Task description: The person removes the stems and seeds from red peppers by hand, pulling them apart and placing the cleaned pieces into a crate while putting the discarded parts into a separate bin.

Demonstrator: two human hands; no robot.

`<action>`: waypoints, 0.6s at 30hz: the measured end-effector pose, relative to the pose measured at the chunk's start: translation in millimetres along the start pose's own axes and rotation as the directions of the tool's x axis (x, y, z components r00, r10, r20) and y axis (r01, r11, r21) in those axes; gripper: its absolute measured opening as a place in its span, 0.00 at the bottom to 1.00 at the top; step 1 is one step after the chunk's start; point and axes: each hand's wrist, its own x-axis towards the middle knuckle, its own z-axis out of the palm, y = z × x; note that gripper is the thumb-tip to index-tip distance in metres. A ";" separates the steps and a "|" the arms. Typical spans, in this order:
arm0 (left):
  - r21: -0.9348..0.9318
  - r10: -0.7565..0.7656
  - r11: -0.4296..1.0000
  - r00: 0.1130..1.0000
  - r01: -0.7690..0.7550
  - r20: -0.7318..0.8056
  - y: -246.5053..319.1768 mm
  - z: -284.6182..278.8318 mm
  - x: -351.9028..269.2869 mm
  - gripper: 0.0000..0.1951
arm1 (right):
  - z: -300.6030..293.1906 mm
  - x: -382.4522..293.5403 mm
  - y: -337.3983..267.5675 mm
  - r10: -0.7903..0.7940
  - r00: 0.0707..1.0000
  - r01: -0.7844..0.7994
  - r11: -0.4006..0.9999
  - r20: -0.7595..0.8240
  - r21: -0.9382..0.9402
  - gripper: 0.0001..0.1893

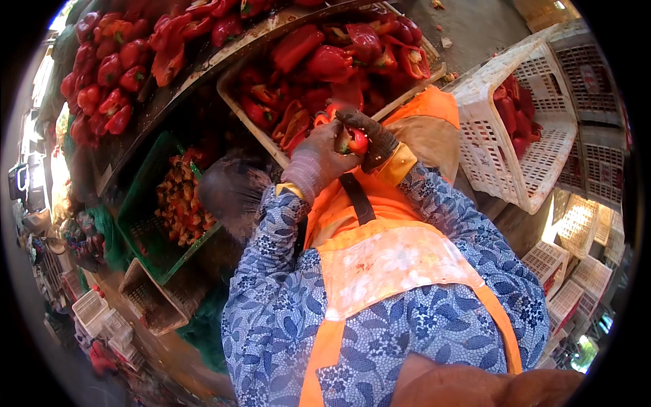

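Observation:
Both gloved hands meet over the near edge of a crate (244, 122) of opened red peppers. My left hand (323, 157), in a grey knit glove with a yellow cuff, grips a red bell pepper (356, 141) from the left. Against its right side is my right hand (374, 137), in a darker, soiled glove. Pale seeds cling to that glove, and a green part shows on the pepper between the hands. Shiny red pepper pieces (330, 63) fill the crate behind. Whether a tool is held cannot be seen.
Whole red peppers (109, 71) are heaped on a table at the upper left. A green crate (170, 269) of pepper cores (183, 203) stands at left, above a brown crate (152, 300). On the right, a tilted white crate (488, 152) holds red peppers (513, 117).

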 end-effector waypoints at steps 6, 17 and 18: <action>0.196 -0.136 0.975 0.976 0.101 0.172 1.1 5.5 6.0 0.25 | -25.4 11.1 16.5 0.188 0.972 -0.215 0.953 0.140 0.212 0.15; 0.425 -0.070 0.900 0.995 0.094 -0.071 5.3 22.3 -3.3 0.25 | -42.4 38.0 20.2 0.067 0.997 -0.068 0.996 0.032 0.053 0.19; 0.391 -0.060 0.914 0.988 0.111 -0.139 2.7 26.4 -8.0 0.24 | -42.7 38.2 20.1 0.070 0.998 -0.070 0.996 0.011 0.046 0.20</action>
